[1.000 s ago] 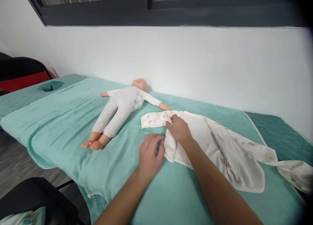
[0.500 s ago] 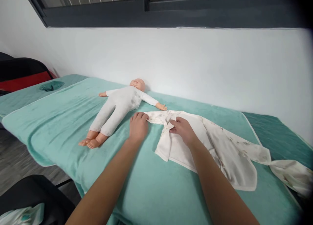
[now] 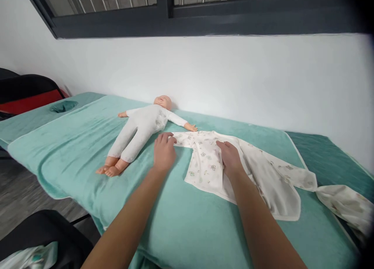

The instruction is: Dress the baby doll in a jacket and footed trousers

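A white baby shirt [image 3: 204, 156] with small printed figures lies spread on the green cover, its left front panel flat with the print facing up. My left hand [image 3: 164, 150] is closed on the cuff of its left sleeve. Fingers bent, my right hand [image 3: 229, 156] pinches the front edge of that panel; the fingertips are partly hidden. The right side of the shirt lies folded open, its plain inner face showing. Left of my hands a baby doll [image 3: 146, 123] in a white cloth suit lies on its back, one arm reaching close to the shirt's sleeve.
The green cover [image 3: 175, 222] drapes over a long table against a white wall [image 3: 204, 74] under a dark window frame [image 3: 189, 25]. Another printed white cloth [image 3: 346, 206] lies at the far right. A black chair [image 3: 43, 234] holding a plastic packet [image 3: 35, 257] stands at the lower left.
My right hand has moved right, drawing the bunched left front panel out flat so its print shows. My left hand stays at the sleeve cuff.
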Tool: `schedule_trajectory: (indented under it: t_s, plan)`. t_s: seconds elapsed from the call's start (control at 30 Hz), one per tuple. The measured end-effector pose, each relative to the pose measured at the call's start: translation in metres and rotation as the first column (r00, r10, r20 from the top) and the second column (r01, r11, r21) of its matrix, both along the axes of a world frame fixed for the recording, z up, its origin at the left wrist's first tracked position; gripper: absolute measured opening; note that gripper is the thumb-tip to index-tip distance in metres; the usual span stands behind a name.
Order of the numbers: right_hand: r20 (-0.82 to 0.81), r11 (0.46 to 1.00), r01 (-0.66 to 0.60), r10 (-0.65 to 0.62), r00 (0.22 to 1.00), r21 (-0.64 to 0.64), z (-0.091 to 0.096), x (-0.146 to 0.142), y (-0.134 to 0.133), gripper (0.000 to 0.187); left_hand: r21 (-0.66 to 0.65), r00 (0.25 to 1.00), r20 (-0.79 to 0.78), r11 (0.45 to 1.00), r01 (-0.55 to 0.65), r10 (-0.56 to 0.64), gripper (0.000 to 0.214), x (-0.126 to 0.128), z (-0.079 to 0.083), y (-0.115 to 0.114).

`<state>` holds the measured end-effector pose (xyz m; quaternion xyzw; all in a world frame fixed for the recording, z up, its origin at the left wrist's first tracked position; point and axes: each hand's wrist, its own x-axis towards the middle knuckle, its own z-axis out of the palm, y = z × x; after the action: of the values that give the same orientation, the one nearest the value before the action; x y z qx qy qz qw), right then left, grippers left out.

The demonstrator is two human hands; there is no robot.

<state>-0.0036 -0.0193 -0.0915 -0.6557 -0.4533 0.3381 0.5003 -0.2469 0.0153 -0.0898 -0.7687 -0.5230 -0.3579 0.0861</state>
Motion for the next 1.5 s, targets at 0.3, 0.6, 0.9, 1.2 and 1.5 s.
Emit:
schedule_trajectory:
  t_s: [0.3, 0.6, 0.9, 1.2, 1.5]
  plan:
    - [0.229, 0.978, 0.139, -0.100, 0.968, -0.158, 0.008, 0.022, 0.000, 0.019, -0.187, 0.837, 0.044, 0.818, 0.543, -0.545, 0.022, 0.039, 0.001, -0.107]
    - [0.281, 0.977, 0.136, -0.086, 0.956, -0.164, 0.009, 0.026, 0.000, 0.016, -0.257, 0.880, -0.062, 0.859, 0.443, -0.472, 0.020, 0.050, -0.003, -0.120]
    - [-0.055, 0.928, -0.307, 0.325, 0.944, 0.213, 0.023, -0.006, -0.005, 0.041, -0.219, 0.653, 0.746, 0.974, 0.057, 0.129, 0.013, 0.038, -0.013, -0.117]
    - [0.055, 0.915, -0.337, 0.334, 0.941, 0.222, 0.005, -0.034, -0.023, 0.026, -0.105, 0.645, 0.750, 0.990, -0.097, 0.143, 0.026, 0.023, -0.013, -0.139]
    - [0.297, 0.919, -0.345, 0.280, 0.913, 0.192, 0.052, -0.114, 0.072, 0.028, -0.082, 0.886, 0.404, 0.974, -0.212, 0.227, 0.031, -0.124, 0.049, -0.038]
